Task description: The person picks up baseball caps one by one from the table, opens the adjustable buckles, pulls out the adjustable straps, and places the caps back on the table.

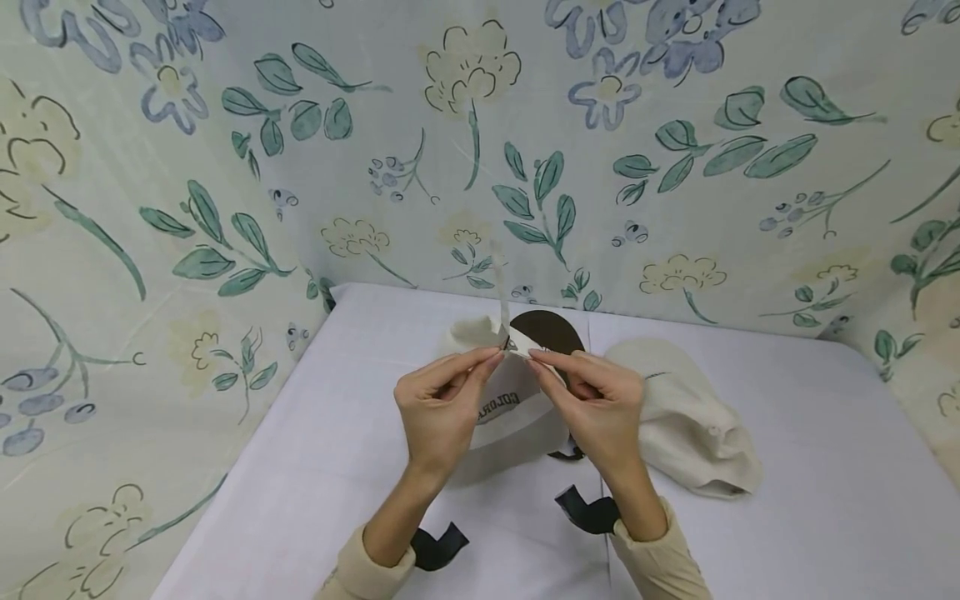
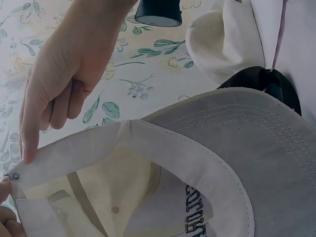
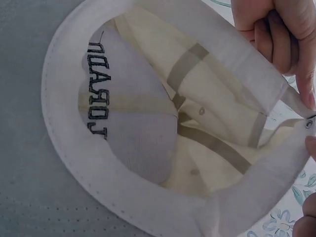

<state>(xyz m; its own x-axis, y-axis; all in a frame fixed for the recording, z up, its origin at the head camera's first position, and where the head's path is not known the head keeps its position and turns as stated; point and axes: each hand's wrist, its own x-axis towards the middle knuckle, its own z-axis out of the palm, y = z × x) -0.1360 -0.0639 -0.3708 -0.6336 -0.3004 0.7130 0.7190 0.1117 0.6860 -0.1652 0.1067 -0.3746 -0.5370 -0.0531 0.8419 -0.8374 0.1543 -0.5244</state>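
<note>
Beige fabric sleeves (image 1: 371, 567) lie nearest; over the white table (image 1: 300, 475), our left hand (image 1: 437, 412) and right hand (image 1: 606, 408) pinch a cream, dark-brimmed cloth cap (image 1: 521, 429) by its rear edge; we judge it soft, light, best held there.

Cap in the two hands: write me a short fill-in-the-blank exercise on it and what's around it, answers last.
1. The left hand and right hand pinch the held cap on the side ____ its brim (beside/opposite).
2. The lettering inside it is ____ (dark/pale).
3. In the head view, another cream cap lies to its ____ on the table (left/right).

Missing words: opposite; dark; right.
</note>
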